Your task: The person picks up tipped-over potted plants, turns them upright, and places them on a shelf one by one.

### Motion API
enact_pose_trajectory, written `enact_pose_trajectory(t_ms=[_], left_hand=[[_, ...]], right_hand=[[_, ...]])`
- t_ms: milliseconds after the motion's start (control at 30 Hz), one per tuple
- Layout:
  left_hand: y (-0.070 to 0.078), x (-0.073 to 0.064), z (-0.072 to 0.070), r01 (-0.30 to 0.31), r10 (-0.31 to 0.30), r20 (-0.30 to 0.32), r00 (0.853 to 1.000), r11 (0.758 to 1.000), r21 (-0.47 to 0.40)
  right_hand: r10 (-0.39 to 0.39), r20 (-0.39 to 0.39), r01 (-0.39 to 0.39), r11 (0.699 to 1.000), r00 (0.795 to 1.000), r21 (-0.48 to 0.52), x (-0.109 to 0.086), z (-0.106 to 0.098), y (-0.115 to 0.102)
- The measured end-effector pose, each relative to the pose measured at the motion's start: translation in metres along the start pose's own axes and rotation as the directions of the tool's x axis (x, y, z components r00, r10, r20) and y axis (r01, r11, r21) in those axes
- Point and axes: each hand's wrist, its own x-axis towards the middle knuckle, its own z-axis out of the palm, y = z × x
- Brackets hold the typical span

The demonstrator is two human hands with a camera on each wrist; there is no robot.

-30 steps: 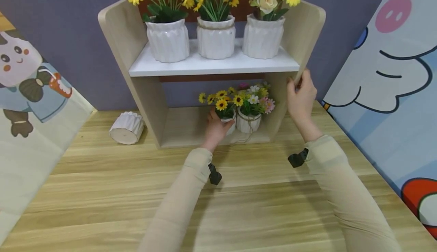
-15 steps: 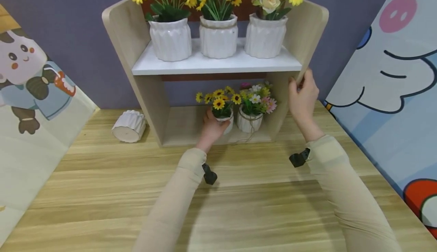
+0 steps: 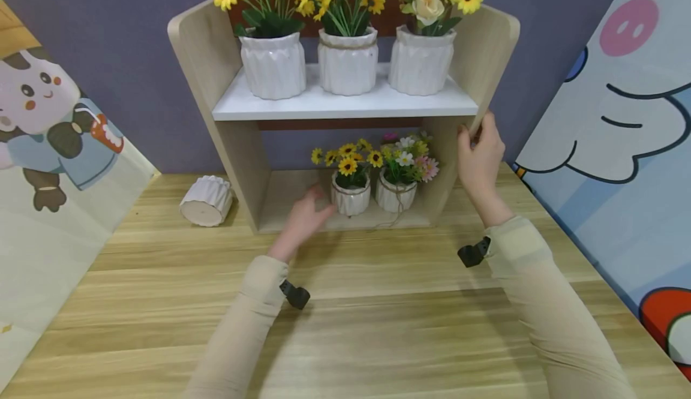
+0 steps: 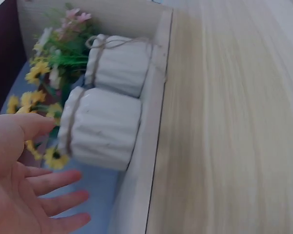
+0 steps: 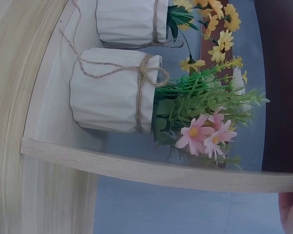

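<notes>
My left hand [image 3: 303,214] is open at the front of the shelf's lower tier, fingers spread and holding nothing. Just right of it stands a white flowerpot [image 3: 351,201] with small yellow sunflowers [image 3: 347,165], upright. In the left wrist view the thumb overlaps the flowers of this pot [image 4: 103,129]. Beside it, another white flowerpot [image 3: 396,195], tied with twine, holds pink, white and yellow flowers [image 5: 200,134]. My right hand [image 3: 480,154] grips the right side panel of the wooden shelf [image 3: 345,108]; in the right wrist view only a bit of that hand shows.
On the upper tier stand three white flowerpots: a left one [image 3: 273,68] and a middle one [image 3: 348,66] with yellow flowers, and a right one [image 3: 422,66] with roses and sunflowers. A white pot [image 3: 207,202] lies on its side on the table [image 3: 378,327], left of the shelf.
My left hand has let go of the sunflower pot and drawn back to the left. The pot first shifted slightly left, away from its neighbour. My right hand keeps its place on the shelf.
</notes>
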Motion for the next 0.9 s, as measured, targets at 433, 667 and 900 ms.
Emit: enact_pose_trajectory(t_ms=[433,667,900], left_hand=[[-0.017,-0.022,-0.047,0.005,-0.001,-0.041,0.999,0.994,0.106],[-0.034,-0.041,-0.063,-0.01,0.013,-0.025,1.0,0.991,0.131],[-0.051,-0.059,-0.084,0.003,0.012,-0.074,0.997,0.98,0.199]], right_hand=[[0.012,-0.006,-0.012,1.0,1.0,-0.001,0.001,0.0,0.003],[0.006,-0.018,-0.006,1.0,1.0,0.005,0.001,0.0,0.002],[0.005,-0.013,-0.005,1.0,1.0,0.008,0.0,0.0,0.001]])
